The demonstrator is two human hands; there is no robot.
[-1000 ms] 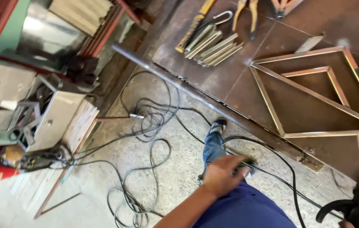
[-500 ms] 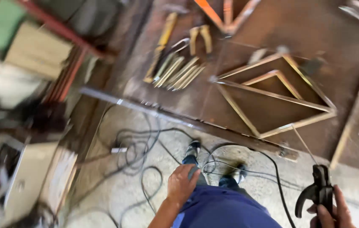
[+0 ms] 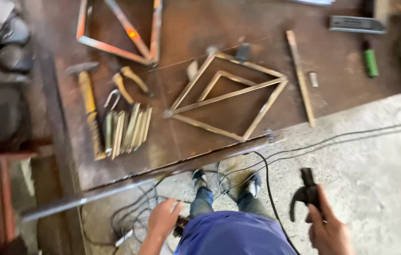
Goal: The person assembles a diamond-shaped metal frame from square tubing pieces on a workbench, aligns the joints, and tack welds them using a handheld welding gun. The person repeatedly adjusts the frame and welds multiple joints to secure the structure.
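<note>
Right hand [image 3: 329, 231]: gripping a dark welding electrode holder [image 3: 305, 196] by its handle, fingers closed around it, jaws pointing up and toward the table edge.
Left hand [image 3: 162, 219]: hanging loosely half-open beside the hip, fingers spread, touching a small dark object at the waist that is too blurred to name; not clearly gripping anything.
Holder position: hovering over the concrete floor [image 3: 375, 165], just in front of the steel worktable [image 3: 342, 85], well apart from the workpiece.
Cable [image 3: 269, 189]: trailing from below the table edge down past the right leg toward the holder.
Workpiece: diamond-shaped metal frame [image 3: 229, 97] lying flat on the table, a smaller triangle nested inside it, directly ahead of the feet.
Neighbouring items: hammer [image 3: 87, 101] and a bundle of short angle pieces [image 3: 127, 130] lying to the left; a second frame [image 3: 120, 28] resting at the far edge; a loose flat bar [image 3: 300, 78] lying to the right of the diamond frame; a green cylinder [image 3: 370, 62] beyond it.
Step in hand, judging by posture: standing at the table with the holder raised, approaching the frame rather than working on it.
Next move, as a judgement: calling for bringing the holder forward over the table edge to a joint of the frame, keeping the cable clear of the feet.
</note>
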